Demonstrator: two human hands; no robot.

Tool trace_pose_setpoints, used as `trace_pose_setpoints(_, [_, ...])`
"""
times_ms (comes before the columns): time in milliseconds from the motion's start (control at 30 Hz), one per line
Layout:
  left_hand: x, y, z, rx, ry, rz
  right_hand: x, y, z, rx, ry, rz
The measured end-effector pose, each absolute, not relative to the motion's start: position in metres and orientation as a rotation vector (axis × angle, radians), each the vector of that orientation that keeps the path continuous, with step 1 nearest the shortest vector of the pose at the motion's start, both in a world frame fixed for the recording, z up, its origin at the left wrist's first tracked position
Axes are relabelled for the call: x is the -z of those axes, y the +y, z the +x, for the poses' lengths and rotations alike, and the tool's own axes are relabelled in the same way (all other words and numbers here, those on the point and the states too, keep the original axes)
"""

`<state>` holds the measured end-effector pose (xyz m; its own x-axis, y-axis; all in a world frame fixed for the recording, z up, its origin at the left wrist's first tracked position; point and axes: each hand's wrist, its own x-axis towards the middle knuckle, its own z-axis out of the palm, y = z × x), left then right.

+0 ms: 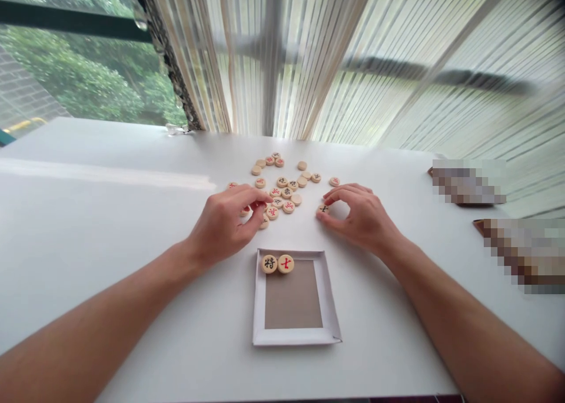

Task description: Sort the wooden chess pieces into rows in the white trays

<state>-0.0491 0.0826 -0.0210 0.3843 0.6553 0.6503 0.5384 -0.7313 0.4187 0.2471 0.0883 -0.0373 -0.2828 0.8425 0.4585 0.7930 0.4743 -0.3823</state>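
Observation:
Round wooden Chinese chess pieces lie scattered mid-table; a red-marked piece and a black-marked piece are among them. My right hand has thumb and fingers around the edges of a black-marked piece at table level. My left hand is bent over the near left of the group, thumb and forefinger pinched together; whatever is between the tips is hidden. Nearer me lies a shallow white box lid. A black-marked general piece and a red-marked piece sit side by side in its far left corner.
The white table reaches back to a window with a striped string curtain. At the right edge are two brown-edged flat objects, blurred out by pixelation. One loose piece sits just beyond my right fingers.

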Motion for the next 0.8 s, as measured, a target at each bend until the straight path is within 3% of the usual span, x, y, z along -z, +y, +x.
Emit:
trace_pose_setpoints(200, [0.017,0.073,-0.04,-1.255,1.088,2.048,0.031,0.07,0.233,-0.197,-1.884,-1.32])
trace_pose_setpoints(333, [0.009,0.064,-0.034,-1.208,1.023,1.809,0.026,0.047,0.214,-0.531,-1.754,-1.167])
trace_pose_setpoints(800, [-0.007,0.041,-0.021,-1.038,0.915,1.73,0.017,0.02,0.19,-1.057,-1.562,-0.78])
